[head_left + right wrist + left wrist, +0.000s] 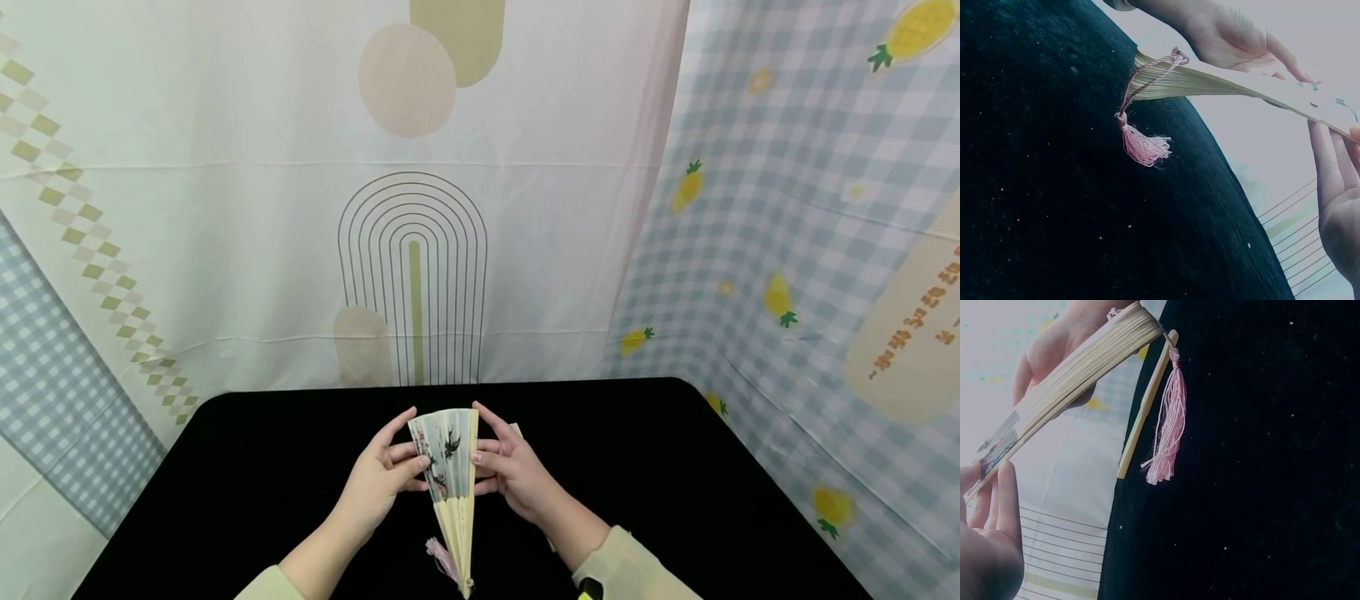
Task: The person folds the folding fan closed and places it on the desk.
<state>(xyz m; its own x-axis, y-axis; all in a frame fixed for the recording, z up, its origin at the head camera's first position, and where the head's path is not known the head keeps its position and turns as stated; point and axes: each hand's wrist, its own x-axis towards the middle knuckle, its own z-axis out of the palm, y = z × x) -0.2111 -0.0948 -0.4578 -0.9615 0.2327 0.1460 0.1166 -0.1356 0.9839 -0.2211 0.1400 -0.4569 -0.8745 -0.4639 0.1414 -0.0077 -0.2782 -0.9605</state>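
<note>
A folding fan (452, 458), partly spread, stands upright between my two hands, its pivot end pointing down. Its pale leaf carries a printed dark bird and red blossoms over light wooden ribs. My left hand (375, 479) pinches the left edge of the leaf, thumb in front and fingers behind. On the opposite edge, my right hand (522, 477) holds the fan the same way. From the pivot hangs a pink tassel (1169, 428), also visible in the right wrist view as a tassel (1142, 145) on a looped cord.
A slim light wooden stick-like object (1147, 406) lies on the black table (270, 467), mostly hidden behind my right hand and forearm in the head view. Patterned curtains (555, 250) hang close behind the table and along its sides.
</note>
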